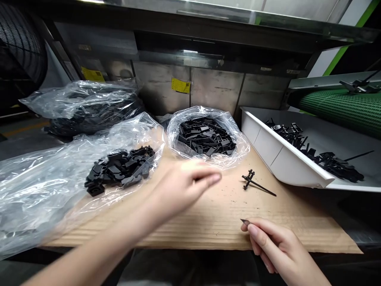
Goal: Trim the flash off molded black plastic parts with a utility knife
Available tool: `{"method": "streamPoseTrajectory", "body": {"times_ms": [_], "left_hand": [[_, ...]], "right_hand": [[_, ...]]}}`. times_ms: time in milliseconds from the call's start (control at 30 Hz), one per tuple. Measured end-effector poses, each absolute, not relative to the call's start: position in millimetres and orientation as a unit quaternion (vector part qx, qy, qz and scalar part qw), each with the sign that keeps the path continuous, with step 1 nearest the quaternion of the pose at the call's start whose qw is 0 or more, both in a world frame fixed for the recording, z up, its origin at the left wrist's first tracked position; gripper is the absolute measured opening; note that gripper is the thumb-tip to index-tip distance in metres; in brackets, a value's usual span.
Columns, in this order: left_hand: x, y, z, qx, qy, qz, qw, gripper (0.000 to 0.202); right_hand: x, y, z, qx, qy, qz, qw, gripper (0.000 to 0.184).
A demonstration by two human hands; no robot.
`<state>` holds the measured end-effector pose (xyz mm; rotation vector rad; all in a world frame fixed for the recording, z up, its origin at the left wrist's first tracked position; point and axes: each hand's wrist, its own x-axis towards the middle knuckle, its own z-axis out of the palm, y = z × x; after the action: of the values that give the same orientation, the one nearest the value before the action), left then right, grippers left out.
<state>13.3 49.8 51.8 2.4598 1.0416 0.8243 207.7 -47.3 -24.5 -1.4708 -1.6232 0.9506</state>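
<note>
My left hand (184, 183) hovers blurred over the cardboard sheet (220, 214), fingers stretched toward the open plastic bag of black plastic parts (205, 136); I see nothing held in it. My right hand (274, 246) rests near the cardboard's front edge, pinching a thin dark plastic stick (245, 221) whose tip pokes out past the fingertips. A black sprue with a long stem (256, 183) lies on the cardboard between the two hands, touching neither.
A flat clear bag with a pile of black parts (119, 169) lies at the left, another filled bag (86, 107) behind it. A white tray (282, 159) with black sprues sits at the right below a green conveyor belt (342, 109).
</note>
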Motion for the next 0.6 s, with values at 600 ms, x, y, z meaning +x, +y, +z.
{"method": "streamPoseTrajectory", "body": {"times_ms": [600], "left_hand": [[-7, 22, 8, 0.886, 0.328, 0.230, 0.233, 0.019]], "right_hand": [[256, -7, -20, -0.727, -0.659, -0.077, 0.176, 0.024]]}}
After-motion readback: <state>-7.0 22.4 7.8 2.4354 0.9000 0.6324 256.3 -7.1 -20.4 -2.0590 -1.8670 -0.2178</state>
